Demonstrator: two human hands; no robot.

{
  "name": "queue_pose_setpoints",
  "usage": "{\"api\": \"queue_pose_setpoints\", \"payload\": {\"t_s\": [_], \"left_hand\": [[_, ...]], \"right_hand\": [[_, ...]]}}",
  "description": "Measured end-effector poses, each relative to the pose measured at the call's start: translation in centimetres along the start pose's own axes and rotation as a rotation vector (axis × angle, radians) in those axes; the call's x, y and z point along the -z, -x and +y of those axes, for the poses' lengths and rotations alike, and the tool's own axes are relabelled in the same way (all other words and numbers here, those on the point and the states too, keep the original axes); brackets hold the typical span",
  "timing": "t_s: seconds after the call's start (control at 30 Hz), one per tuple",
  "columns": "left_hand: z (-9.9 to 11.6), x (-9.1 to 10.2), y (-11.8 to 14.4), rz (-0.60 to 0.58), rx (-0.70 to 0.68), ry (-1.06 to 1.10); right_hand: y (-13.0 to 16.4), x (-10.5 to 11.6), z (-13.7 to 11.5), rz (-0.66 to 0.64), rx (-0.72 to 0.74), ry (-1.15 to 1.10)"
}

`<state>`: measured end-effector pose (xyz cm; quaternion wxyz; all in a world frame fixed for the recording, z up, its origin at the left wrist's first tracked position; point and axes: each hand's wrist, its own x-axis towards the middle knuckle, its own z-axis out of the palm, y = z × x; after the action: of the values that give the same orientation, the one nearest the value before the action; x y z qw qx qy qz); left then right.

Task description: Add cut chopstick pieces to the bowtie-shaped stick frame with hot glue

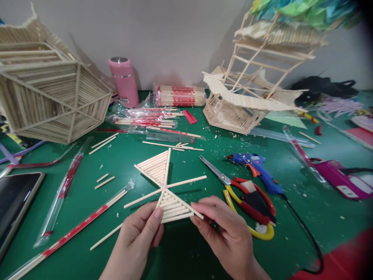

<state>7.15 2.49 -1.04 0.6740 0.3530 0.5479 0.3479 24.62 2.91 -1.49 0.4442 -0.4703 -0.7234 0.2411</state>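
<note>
A star-shaped frame of thin wooden sticks (164, 182), with two wedges filled in by short sticks, lies over the green table (128, 241). My left hand (140, 233) pinches its near-left edge with thumb on top. My right hand (224, 229) pinches the near-right end of the filled wedge. Both hands grip the same frame.
Red-and-yellow scissors (247, 202) and a blue glue gun (259, 171) with a black cord lie right of the frame. Wrapped chopsticks (75, 229) and loose sticks scatter left. A large stick hexagon (49, 101), pink bottle (124, 81), stick tower model (247, 89) and tablet (14, 198) stand around.
</note>
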Motion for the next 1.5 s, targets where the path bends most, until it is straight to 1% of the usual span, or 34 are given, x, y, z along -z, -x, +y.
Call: {"api": "queue_pose_setpoints", "payload": {"t_s": [0.2, 0.33, 0.57, 0.87, 1.17, 1.23, 1.4, 1.5], "left_hand": [[0.03, 0.35, 0.37, -0.048, -0.005, -0.097], [0.10, 0.46, 0.30, -0.052, -0.027, -0.118], [0.43, 0.28, 0.29, -0.060, 0.002, -0.070], [0.30, 0.47, 0.13, -0.089, 0.028, -0.019], [0.59, 0.39, -0.04, -0.077, 0.036, -0.007], [0.56, 0.51, -0.12, -0.092, 0.038, 0.015], [0.60, 0.83, -0.18, -0.142, 0.111, 0.159], [0.81, 0.88, -0.19, -0.178, 0.086, 0.174]], "right_hand": [[0.20, 0.05, -0.02, 0.002, 0.016, 0.017], [0.19, 0.13, 0.11, -0.011, 0.036, 0.007], [0.10, 0.13, -0.06, 0.002, 0.057, 0.037], [0.08, 0.02, -0.17, 0.014, 0.037, 0.018], [0.25, -0.19, -0.02, 0.048, -0.002, 0.049], [0.34, -0.16, 0.07, 0.047, -0.034, 0.045], [0.57, -0.07, 0.35, 0.028, -0.105, 0.014], [0.62, -0.10, 0.39, 0.026, -0.116, 0.017]]}}
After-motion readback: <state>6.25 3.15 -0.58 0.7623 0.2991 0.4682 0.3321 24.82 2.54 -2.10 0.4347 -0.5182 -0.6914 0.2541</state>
